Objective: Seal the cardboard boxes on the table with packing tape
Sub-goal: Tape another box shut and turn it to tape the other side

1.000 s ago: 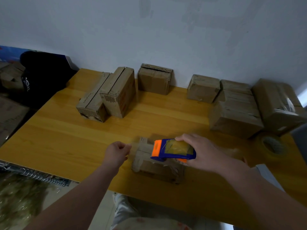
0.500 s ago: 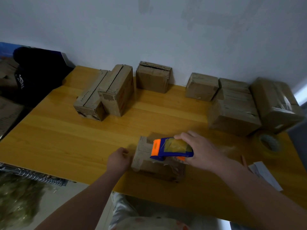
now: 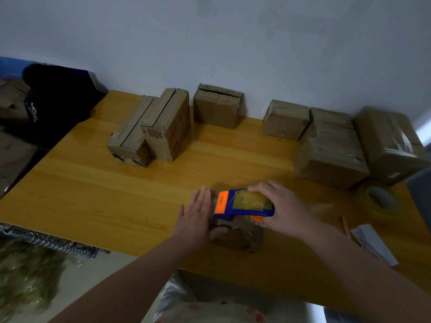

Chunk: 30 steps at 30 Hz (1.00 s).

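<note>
A small cardboard box [image 3: 240, 236] lies near the front edge of the wooden table [image 3: 98, 197]. My right hand [image 3: 286, 210] grips a blue and orange tape dispenser [image 3: 245, 203] held over the box's top. My left hand [image 3: 198, 217] lies flat with straight fingers against the box's left end, covering that side. Most of the box's top is hidden by the dispenser and both hands.
Several more cardboard boxes stand along the back: a pair at the left [image 3: 151, 131], one against the wall [image 3: 217, 106], a cluster at the right [image 3: 331, 145]. A tape roll [image 3: 380, 199] and papers [image 3: 373, 243] lie at the right. A black bag [image 3: 56, 101] sits left of the table.
My left hand went from a loose fist beside the box to flat, straight fingers pressed on its left end. The dispenser stayed over the box top.
</note>
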Tool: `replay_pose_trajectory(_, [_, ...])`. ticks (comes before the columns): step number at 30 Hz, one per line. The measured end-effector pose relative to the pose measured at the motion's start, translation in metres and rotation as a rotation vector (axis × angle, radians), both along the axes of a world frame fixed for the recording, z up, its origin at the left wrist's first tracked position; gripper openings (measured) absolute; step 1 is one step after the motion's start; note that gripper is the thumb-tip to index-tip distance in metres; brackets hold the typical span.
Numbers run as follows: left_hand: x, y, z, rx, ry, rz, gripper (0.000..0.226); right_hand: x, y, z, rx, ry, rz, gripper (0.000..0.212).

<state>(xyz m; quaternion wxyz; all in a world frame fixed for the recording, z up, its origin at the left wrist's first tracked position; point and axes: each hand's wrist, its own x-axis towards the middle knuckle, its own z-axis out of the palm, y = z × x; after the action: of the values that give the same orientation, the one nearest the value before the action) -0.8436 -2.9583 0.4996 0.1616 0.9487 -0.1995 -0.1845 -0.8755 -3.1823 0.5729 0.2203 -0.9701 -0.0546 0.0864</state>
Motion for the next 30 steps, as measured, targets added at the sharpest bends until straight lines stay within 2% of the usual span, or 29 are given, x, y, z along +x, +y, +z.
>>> replay_pose_trajectory(2, [0.003,-0.003,-0.003,0.075,-0.014,-0.056,0.106,0.001,0.0,0.002,0.032,0.007,0.0,0.068])
replay_pose_trajectory(5, [0.008,-0.001,-0.007,0.148,-0.043,-0.097,0.12,0.001,-0.003,0.004,0.048,0.015,0.008,0.069])
replay_pose_trajectory(8, [0.009,0.0,-0.006,0.186,-0.053,-0.125,0.119,-0.005,-0.012,0.008,0.051,0.027,0.043,0.07])
replay_pose_trajectory(11, [0.009,0.001,-0.002,0.202,-0.072,-0.153,0.129,-0.013,-0.027,0.009,0.02,0.016,0.085,0.07])
replay_pose_trajectory(15, [0.012,0.003,0.0,0.24,-0.07,-0.186,0.102,-0.028,-0.05,0.015,-0.001,0.041,0.087,0.069])
replay_pose_trajectory(17, [0.014,0.003,0.002,0.257,-0.084,-0.208,0.099,-0.034,-0.059,0.017,0.011,0.06,0.072,0.069])
replay_pose_trajectory(19, [0.018,0.004,0.002,0.269,-0.102,-0.234,0.104,-0.036,-0.063,0.013,0.006,0.064,0.077,0.069])
replay_pose_trajectory(23, [0.027,0.003,0.003,0.286,-0.145,-0.3,0.128,-0.042,-0.059,-0.002,-0.007,0.055,0.039,0.07])
replay_pose_trajectory(26, [0.03,0.003,0.004,0.306,-0.198,-0.321,0.124,-0.05,-0.056,-0.012,0.02,0.019,-0.03,0.069])
replay_pose_trajectory(30, [0.017,-0.007,0.003,0.313,-0.227,-0.371,0.103,-0.06,-0.053,-0.024,0.049,-0.004,-0.105,0.07])
